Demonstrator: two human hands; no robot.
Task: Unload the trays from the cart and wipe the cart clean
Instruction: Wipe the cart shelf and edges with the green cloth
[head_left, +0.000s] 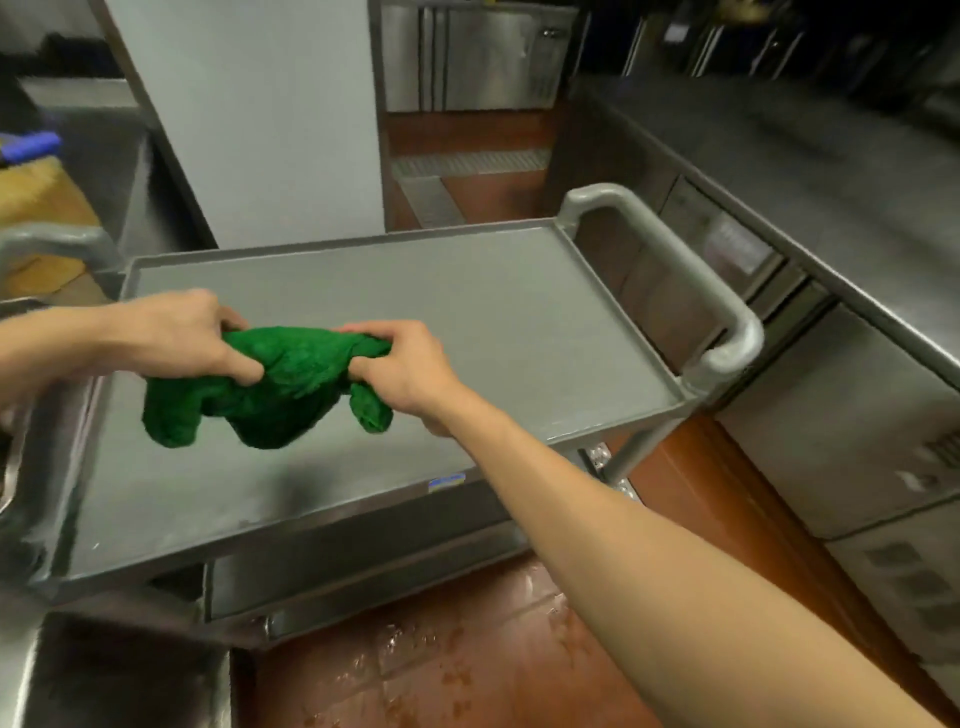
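- Green cloth, bunched and crumpled, hung between your two hands above the near-left part of the cart's top shelf; whether its lowest folds touched the metal could not be told.
- Your left hand was closed on the cloth's left end, fingers curled into the fabric and thumb pressed across its front.
- Your right hand was clenched on the cloth's right end, with a short tail of fabric drooping just below the fist.
- Your right forearm reached in from the lower right, crossing over the shelf's near edge.
- You had the steel cart directly in front of you; its top shelf was a flat grey tray with a raised lip and carried no trays.
- You could see a tubular handle looping up at the cart's right end, and part of a second handle at the left end.
- You stood on reddish-brown floor tiles that looked wet and glossy below the cart.
- Your right side was lined with a stainless counter with cabinet fronts beneath it, just beside the cart's right handle.
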